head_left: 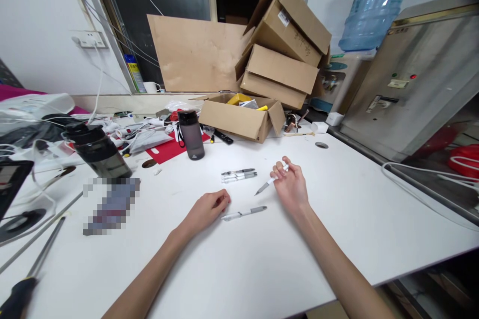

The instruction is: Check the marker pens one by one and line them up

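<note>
My right hand is pinching a white-and-gray pen over the table; my left hand is resting beside a second pen, its grip hard to judge. Grouped pens are already lying together, these two apart.

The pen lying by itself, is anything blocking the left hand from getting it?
Nothing visible stands between the left hand and that pen; its pale end lies right beside the curled fingers. I can't tell whether they touch.
</note>
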Available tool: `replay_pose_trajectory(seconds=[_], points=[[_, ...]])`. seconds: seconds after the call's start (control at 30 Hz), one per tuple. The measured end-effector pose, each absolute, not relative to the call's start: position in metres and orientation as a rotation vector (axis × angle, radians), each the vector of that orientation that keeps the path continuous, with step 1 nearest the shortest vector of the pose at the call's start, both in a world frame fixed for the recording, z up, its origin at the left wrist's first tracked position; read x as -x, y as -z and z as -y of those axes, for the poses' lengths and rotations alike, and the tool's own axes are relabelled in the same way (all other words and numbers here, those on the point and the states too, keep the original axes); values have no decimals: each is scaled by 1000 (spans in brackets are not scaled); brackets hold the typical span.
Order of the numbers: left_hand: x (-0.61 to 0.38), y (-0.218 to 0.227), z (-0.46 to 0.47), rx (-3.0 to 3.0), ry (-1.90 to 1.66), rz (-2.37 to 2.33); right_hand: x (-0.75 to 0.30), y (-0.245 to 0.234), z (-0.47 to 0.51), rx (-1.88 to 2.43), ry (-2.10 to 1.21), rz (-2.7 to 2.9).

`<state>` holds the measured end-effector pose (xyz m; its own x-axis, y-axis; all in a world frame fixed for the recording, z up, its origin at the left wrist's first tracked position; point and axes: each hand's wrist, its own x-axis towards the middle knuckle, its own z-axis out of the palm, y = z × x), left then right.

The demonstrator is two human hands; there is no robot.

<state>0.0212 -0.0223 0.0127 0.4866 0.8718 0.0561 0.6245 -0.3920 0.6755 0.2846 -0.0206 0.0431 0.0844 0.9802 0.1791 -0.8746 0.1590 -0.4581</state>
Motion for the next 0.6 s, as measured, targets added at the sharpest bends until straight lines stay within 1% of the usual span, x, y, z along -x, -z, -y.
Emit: replay_pose_trajectory(seconds=[0.6], points=[[-22,-15,25,-2157,-527,-1248,-284,-43,20,305,-1360,472]])
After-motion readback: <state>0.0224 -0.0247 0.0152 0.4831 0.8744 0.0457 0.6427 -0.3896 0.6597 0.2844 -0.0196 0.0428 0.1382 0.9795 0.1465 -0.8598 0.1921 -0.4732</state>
